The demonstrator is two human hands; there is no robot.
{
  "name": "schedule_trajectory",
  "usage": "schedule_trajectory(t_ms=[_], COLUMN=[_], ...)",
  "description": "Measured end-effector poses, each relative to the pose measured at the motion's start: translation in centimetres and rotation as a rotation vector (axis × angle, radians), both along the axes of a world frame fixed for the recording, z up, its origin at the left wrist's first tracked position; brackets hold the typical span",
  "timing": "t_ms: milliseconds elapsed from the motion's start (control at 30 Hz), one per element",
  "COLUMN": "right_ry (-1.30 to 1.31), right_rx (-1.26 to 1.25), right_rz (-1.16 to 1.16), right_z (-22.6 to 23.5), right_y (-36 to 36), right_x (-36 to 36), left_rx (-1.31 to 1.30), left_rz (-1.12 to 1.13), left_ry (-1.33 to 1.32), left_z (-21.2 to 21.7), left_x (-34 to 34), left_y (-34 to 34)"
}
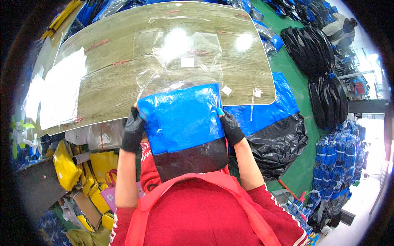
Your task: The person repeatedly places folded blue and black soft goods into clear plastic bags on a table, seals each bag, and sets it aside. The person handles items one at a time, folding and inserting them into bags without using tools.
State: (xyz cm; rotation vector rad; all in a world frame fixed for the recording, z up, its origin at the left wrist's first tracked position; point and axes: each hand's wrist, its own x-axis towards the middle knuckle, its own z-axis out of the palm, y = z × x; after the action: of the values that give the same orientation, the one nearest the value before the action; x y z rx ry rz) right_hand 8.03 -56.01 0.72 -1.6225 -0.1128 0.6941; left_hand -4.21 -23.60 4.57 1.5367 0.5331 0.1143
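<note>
A folded blue and black plastic sheet bag (182, 119) lies across the table's near edge, its black end toward my body. Its far part sits inside a clear plastic bag (209, 67), which spreads flat over the table beyond it. My left hand (133, 129), in a black fingerless glove, grips the left edge of the blue part. At the right edge my right hand (231, 128), gloved the same way, pinches the side with fingertips showing. Both hands are closed on the folded piece; some fingers are hidden behind it. A small white label (187, 62) shows on the clear bag.
The wood-grain table (111, 82) carries a stack of white sheets (65, 88) at the left and small white tags (257, 92) at the right. A large blue and black bag (275, 139) lies right of me. Black bundles (310, 49), blue bundles (338, 156) and yellow bags (65, 166) stand around.
</note>
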Motion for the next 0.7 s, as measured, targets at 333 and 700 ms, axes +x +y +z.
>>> schedule_trajectory(t_ms=[333,700], right_ry=[0.012,0.139], right_rx=[-0.028,-0.061], right_rz=[0.023,0.364], right_z=[1.6,6.9], right_y=[2.5,-1.4], right_x=[0.3,-5.6], left_rx=[-0.236,-0.14], left_rz=[0.823,-0.039], left_ry=[-0.148,-0.004], left_z=[-1.8,-0.1], left_x=[1.0,-7.8], left_y=[-1.1,-4.7])
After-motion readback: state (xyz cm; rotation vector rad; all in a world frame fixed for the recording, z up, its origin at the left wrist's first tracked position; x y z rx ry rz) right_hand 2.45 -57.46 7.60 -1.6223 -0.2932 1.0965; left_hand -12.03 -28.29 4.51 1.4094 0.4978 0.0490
